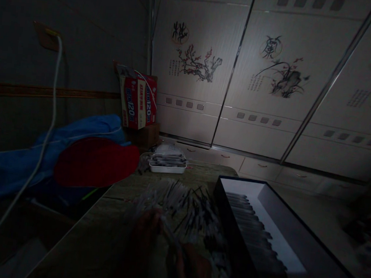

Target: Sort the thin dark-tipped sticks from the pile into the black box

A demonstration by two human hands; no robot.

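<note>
In the head view, my left hand (pixel 144 230) is closed, its fingertips pinching the far end of a slim pale pen (pixel 169 233). The near end of this pen runs into my right hand (pixel 192 270), whose fingers are wrapped round it. Darkness and blur hide the finer details of both hands. Just beyond them, loose clear pen barrels (pixel 171 195) and thin black-tipped pen parts (pixel 199 213) lie spread on the table (pixel 98 218). To the right, a dark-rimmed open box (pixel 289 233) holds a row of finished-looking pens (pixel 252 230) along its left side.
A white tray (pixel 167 169) full of slim sticks stands at the table's far end. Left of the table are a red round-edged item (pixel 96 163), blue cloth (pixel 86 129) and a hanging white cable (pixel 54 98). Behind stand a red carton (pixel 138 103) and wardrobe doors (pixel 200 37).
</note>
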